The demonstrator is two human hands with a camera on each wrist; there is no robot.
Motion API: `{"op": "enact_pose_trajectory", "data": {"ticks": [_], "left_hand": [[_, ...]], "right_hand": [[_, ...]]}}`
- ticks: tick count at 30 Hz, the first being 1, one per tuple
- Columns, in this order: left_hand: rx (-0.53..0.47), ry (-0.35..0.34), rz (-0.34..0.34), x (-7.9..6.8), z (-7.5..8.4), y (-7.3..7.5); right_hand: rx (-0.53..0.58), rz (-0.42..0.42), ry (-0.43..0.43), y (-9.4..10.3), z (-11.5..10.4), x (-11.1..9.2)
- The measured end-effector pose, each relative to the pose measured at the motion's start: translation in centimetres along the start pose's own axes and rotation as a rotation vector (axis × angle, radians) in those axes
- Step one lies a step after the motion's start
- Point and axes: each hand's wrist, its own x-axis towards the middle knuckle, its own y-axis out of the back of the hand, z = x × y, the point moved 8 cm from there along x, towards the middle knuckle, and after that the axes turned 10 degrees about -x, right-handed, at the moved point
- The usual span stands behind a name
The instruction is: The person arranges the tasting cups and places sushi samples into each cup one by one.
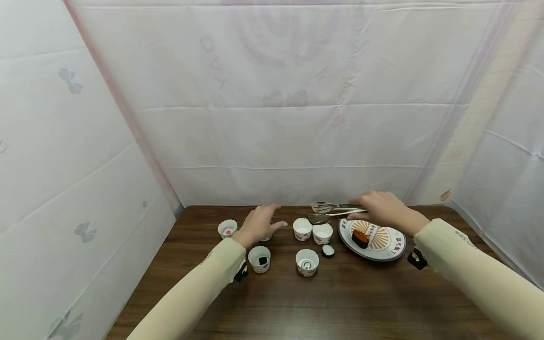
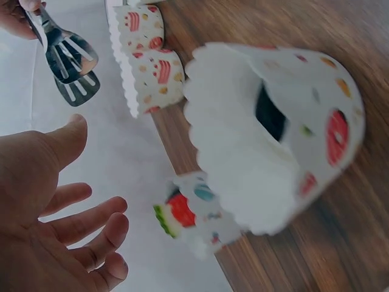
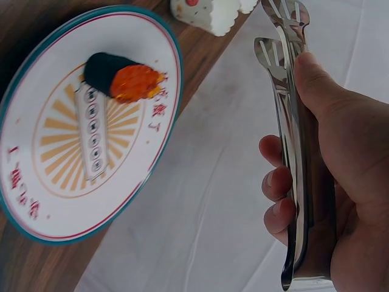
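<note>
My right hand (image 1: 380, 210) (image 3: 358, 140) grips a pair of slotted metal tongs (image 3: 292, 121) by their arms, thumb on one side and fingertips on the other. Their slotted ends (image 1: 325, 208) point left over the back of the table, with a gap between them. Beneath that hand lies a white plate (image 1: 393, 250) with a dark rim, bearing a toy sushi piece (image 3: 121, 79) with an orange top and a dark wrap. My left hand (image 1: 258, 224) (image 2: 36, 201) hovers over the paper cups, thumb and fingers spread, holding nothing. Below its wrist stands a paper cup (image 1: 256, 268) with a black piece inside.
More paper cups stand about: one (image 1: 227, 229) at far left with something red, another (image 1: 307, 269) at front centre, and a pair (image 1: 302, 231) near the plate. A small black-and-white piece (image 1: 328, 250) lies on the brown table (image 1: 272, 302). Pale sheets hang behind.
</note>
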Motion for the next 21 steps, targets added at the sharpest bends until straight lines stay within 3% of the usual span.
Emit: {"op": "enact_pose_trajectory", "data": {"ticks": [10,21], "left_hand": [[0.015,-0.026,-0.068,1.6,2.1,-2.2],[0.068,0.000,-0.137,2.5,2.4,-4.6]], "right_hand": [[0.001,-0.019,-0.068,-0.4,2.0,-3.2],[0.028,-0.098,-0.126,-0.6,2.8,-5.2]]}}
